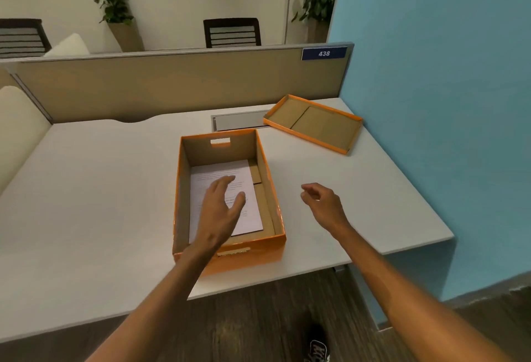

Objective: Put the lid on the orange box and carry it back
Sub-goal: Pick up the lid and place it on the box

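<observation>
This is an office; a white desk stands against a beige partition with a number plate reading 438; chairs and potted plants stand behind.

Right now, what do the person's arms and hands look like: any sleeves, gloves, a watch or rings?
Both arms are bare as far up the forearm as the view shows: no sleeve in sight. The left hand and the right hand wear no gloves. No watch, bracelet or ring shows on either wrist or on the visible fingers.
</observation>
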